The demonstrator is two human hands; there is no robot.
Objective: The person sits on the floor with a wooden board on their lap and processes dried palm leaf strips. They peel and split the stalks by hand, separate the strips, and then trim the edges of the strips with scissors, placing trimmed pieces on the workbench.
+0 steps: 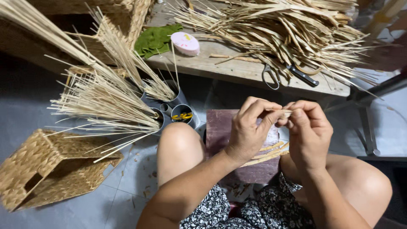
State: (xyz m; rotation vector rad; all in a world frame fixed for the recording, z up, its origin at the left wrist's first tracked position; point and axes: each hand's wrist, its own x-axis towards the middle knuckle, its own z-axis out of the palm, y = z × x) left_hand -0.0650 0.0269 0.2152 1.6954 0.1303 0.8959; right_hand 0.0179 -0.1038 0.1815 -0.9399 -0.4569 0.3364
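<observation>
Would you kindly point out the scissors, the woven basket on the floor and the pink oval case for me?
scissors (271, 76), head view, on the metal handle loops at the bench edge.
woven basket (32, 165), head view, on its plaited side wall.
pink oval case (185, 43), head view, on the middle of its lid.

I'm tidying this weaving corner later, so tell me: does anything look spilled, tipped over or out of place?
The woven basket at lower left lies tipped on its side on the floor, its opening facing sideways. Small fibre scraps are scattered on the tiles near the knee. The scissors sit half buried under the loose strips on the bench.
</observation>
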